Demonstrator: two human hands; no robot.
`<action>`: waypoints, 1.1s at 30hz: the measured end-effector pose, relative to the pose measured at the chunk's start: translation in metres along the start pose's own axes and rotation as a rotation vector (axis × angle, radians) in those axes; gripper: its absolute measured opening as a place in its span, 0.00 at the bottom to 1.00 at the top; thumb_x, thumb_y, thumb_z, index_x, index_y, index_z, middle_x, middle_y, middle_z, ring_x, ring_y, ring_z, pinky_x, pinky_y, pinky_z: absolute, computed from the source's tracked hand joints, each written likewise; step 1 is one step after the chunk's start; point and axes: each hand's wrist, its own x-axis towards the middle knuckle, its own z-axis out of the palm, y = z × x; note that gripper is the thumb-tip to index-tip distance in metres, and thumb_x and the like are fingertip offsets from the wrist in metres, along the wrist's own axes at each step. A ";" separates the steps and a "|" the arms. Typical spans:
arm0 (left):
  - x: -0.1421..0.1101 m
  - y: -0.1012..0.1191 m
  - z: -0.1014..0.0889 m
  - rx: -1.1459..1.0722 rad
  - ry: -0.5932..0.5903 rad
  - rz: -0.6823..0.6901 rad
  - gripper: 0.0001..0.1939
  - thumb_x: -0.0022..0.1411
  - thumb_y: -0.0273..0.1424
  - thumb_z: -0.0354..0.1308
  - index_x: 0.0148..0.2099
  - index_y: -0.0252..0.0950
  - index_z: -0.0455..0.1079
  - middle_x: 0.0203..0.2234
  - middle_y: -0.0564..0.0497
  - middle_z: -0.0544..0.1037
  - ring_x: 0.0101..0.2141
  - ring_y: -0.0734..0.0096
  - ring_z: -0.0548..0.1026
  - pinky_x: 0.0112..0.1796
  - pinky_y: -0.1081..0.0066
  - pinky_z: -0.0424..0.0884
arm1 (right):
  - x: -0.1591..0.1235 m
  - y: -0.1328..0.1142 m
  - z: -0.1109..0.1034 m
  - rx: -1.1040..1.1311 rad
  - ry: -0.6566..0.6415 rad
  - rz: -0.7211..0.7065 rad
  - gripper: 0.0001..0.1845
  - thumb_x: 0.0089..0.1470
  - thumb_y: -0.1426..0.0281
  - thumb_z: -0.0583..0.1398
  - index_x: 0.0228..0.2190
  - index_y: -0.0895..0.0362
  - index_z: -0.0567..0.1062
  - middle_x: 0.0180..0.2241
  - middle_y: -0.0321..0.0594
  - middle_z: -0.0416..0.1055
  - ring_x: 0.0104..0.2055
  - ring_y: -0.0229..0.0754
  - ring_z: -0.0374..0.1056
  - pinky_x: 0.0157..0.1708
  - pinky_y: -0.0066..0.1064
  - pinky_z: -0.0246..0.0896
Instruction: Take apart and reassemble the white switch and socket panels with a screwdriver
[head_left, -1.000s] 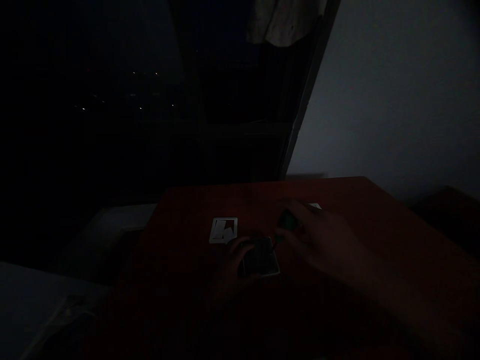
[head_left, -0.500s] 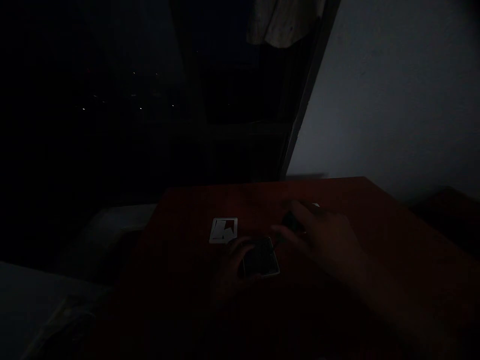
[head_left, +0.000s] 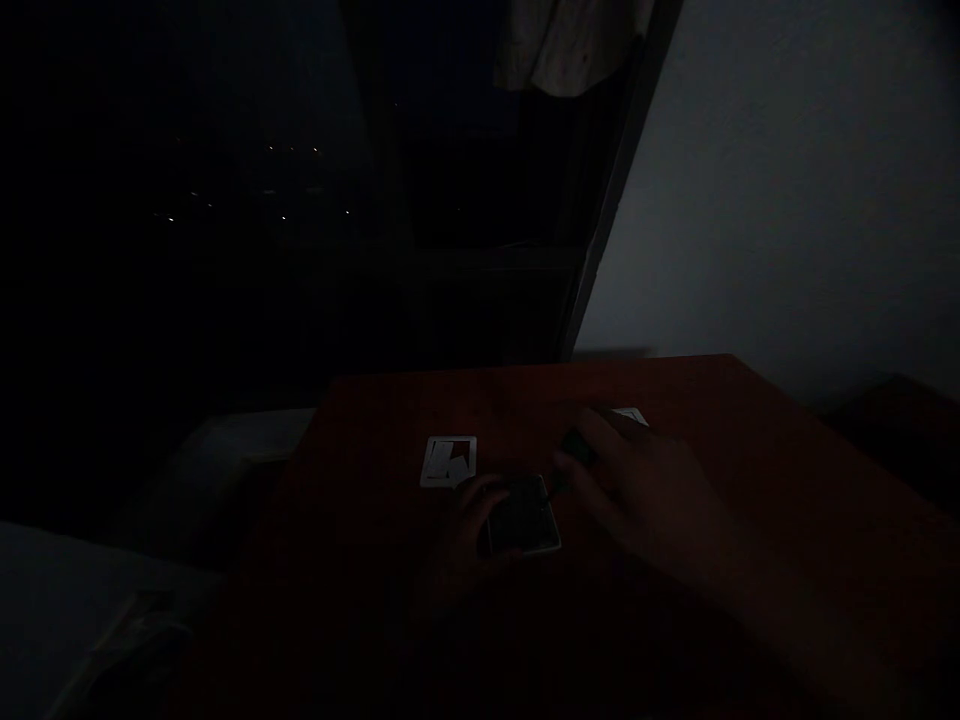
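In the dim light my left hand [head_left: 474, 520] is curled round the left side of a dark, square-cornered device [head_left: 521, 518] with a pale rim, on the red table. My right hand [head_left: 637, 480] grips a screwdriver [head_left: 577, 446] by its dark green handle. Its thin shaft slants down to the left, with the tip at the device's right edge; whether it touches is too dark to tell. Just beyond my left hand lies a white rectangular frame [head_left: 427, 462] with pale pieces inside. A white flat item [head_left: 632, 414] shows partly behind my right hand.
The red table [head_left: 675, 375] reaches to a dark window [head_left: 480, 190] with small lights beyond. A pale wall [head_left: 787, 190] stands to the right, and cloth [head_left: 574, 50] hangs at the top. Below left, beside the table, are indistinct things in shadow.
My right hand has shifted slightly and its fingers have closed in on the screwdriver handle. More of the white item behind it shows. My left hand and the device stay in place.
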 end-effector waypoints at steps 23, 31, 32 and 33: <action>-0.002 -0.002 0.001 0.026 0.016 0.002 0.30 0.55 0.33 0.64 0.59 0.45 0.61 0.61 0.48 0.60 0.59 0.55 0.60 0.57 0.54 0.60 | -0.005 0.009 0.007 -0.108 0.085 0.112 0.24 0.59 0.55 0.53 0.52 0.54 0.66 0.36 0.44 0.76 0.27 0.46 0.73 0.21 0.33 0.63; -0.003 -0.005 0.002 0.007 0.009 0.007 0.32 0.55 0.32 0.64 0.60 0.45 0.59 0.61 0.48 0.58 0.59 0.55 0.60 0.57 0.53 0.60 | -0.007 0.006 0.003 0.162 0.078 -0.002 0.19 0.61 0.64 0.52 0.53 0.54 0.64 0.45 0.45 0.74 0.40 0.45 0.73 0.37 0.34 0.68; -0.003 -0.005 0.002 0.009 0.008 0.009 0.31 0.55 0.32 0.64 0.60 0.45 0.59 0.61 0.48 0.58 0.59 0.55 0.60 0.57 0.54 0.60 | -0.006 0.007 0.005 0.106 0.088 0.031 0.18 0.61 0.61 0.53 0.51 0.54 0.66 0.42 0.45 0.75 0.36 0.45 0.74 0.32 0.33 0.68; -0.003 -0.006 0.002 0.013 0.008 0.009 0.31 0.55 0.33 0.64 0.60 0.45 0.59 0.61 0.48 0.58 0.59 0.55 0.60 0.57 0.54 0.60 | -0.005 0.007 0.006 0.048 0.094 0.060 0.19 0.60 0.59 0.53 0.49 0.54 0.68 0.39 0.45 0.76 0.31 0.44 0.74 0.28 0.32 0.66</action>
